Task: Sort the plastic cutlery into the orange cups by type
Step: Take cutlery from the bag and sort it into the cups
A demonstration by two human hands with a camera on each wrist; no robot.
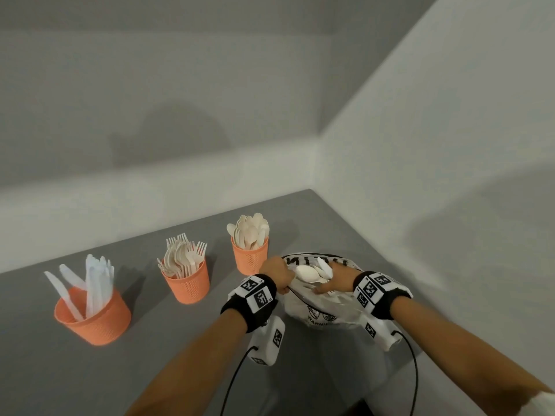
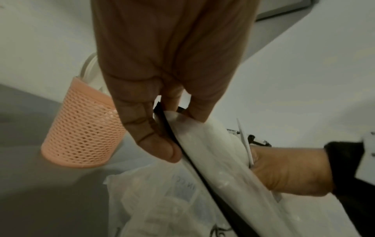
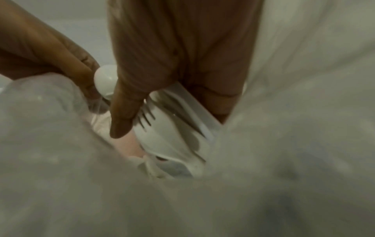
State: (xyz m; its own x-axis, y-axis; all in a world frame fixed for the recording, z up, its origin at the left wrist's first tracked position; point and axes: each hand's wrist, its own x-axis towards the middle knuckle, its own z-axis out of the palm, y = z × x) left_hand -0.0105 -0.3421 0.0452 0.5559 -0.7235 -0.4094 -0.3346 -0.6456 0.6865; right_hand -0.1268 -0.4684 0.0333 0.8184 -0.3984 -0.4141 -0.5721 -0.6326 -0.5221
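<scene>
Three orange mesh cups stand on the grey table: a knife cup at the left, a fork cup in the middle, a spoon cup beside my hands. A translucent plastic bag lies at the right. My left hand pinches the bag's black-edged rim and holds it open. My right hand reaches into the bag's mouth and grips a bundle of white cutlery: a spoon, a fork and a knife. More cutlery lies deeper in the bag.
White walls close the table in at the back and the right, meeting in a corner behind the spoon cup. Black cables trail from the wrist cameras toward the near edge. Bare grey table lies between the cups and my arms.
</scene>
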